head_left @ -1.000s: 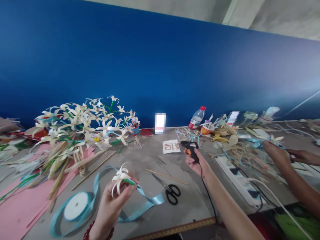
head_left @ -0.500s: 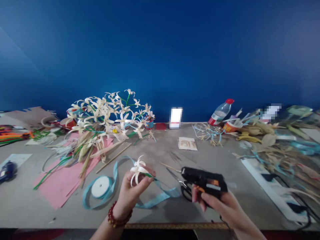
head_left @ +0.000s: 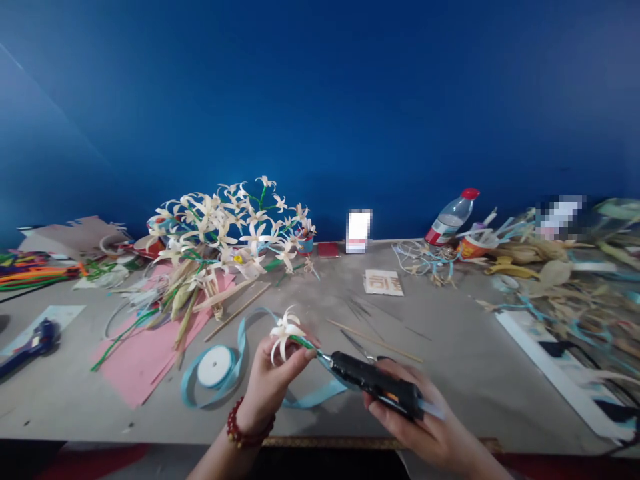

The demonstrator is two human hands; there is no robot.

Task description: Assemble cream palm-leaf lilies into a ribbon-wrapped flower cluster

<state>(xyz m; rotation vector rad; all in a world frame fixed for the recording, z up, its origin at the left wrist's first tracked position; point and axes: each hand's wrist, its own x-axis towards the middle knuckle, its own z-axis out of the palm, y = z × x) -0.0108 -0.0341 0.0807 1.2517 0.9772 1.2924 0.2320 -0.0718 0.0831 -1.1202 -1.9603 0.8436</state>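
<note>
My left hand (head_left: 280, 373), with a red bead bracelet at the wrist, pinches a white craft flower (head_left: 287, 331) by its green-wrapped stem. A black hot glue gun (head_left: 377, 383) is gripped in my right hand (head_left: 415, 420), a clear glue stick jutting from its back end. Its nozzle points left and appears to meet the stem near my left fingertips. Light blue ribbon (head_left: 317, 395) runs below both hands from a ribbon roll (head_left: 215, 365) left of my left hand. Scissors (head_left: 355, 345) lie behind the glue gun, their handles mostly hidden.
A bunch of white craft flowers (head_left: 225, 220) stands at the back left, near pink paper (head_left: 135, 363). To the right are a power strip (head_left: 545, 373), a tilted plastic bottle (head_left: 453, 217) and dried husks (head_left: 555, 273). A thin stick (head_left: 375, 339) lies mid-table.
My right hand has brought the glue gun left and turned it, so its nozzle now reaches the flower stem. The thin stick is more exposed. The whole view has shifted slightly.
</note>
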